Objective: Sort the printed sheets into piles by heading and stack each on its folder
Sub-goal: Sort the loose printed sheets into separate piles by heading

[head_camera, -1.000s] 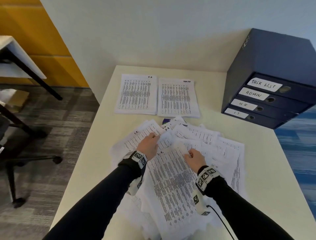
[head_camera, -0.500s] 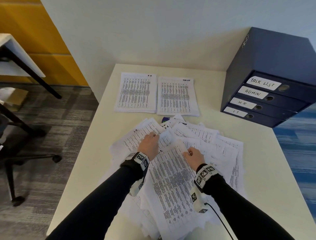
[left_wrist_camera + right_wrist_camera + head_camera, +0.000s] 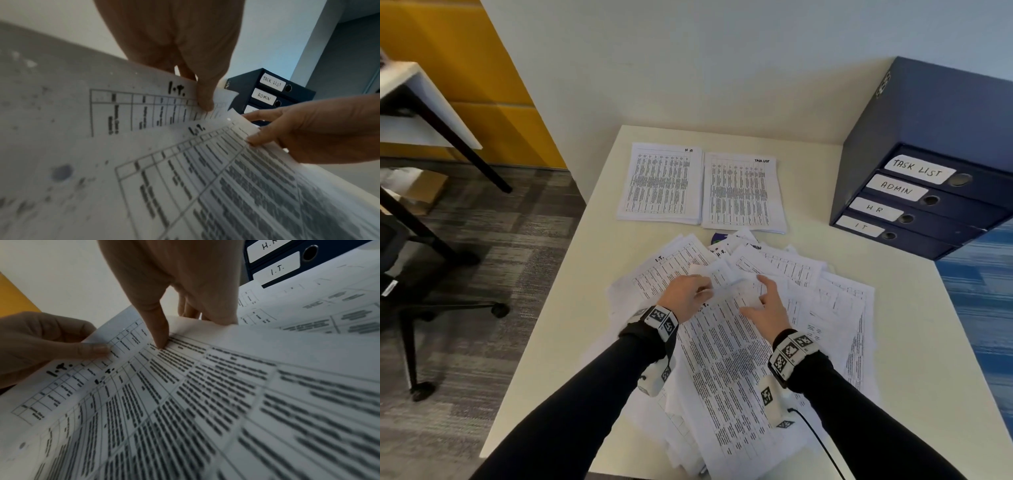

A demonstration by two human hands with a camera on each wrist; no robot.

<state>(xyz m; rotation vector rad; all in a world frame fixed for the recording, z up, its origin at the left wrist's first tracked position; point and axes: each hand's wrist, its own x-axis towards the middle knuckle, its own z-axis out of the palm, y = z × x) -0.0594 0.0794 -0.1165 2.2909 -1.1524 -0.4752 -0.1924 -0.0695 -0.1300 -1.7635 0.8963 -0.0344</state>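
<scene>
Amid the loose sheets (image 3: 739, 359), both hands (image 3: 686, 296) pinch I.T. page edges.

- The head view is evenly and softly lit; the white table (image 3: 914, 342) is bright but shows no harsh glare, and shadows are faint.
- The stack of dark binders (image 3: 928, 144) throws a soft shadow on the wall behind it.
- Wide-angle distortion bends straight lines near the edges of the head view, and the wall lines lean.
- Fine print on the loose sheets (image 3: 726, 370) is smeared and unreadable there; only the headings can be read.
- Both wrist views are dimmer and greyer, with heavy blur on the nearest paper (image 3: 226, 186) and strong stretching towards the corners.
- In the left wrist view, dark specks and a smudge (image 3: 61, 173) sit on the lower left.
- The left hand (image 3: 174, 40) and the right hand (image 3: 174, 272) appear shaded against the bright wall.
</scene>
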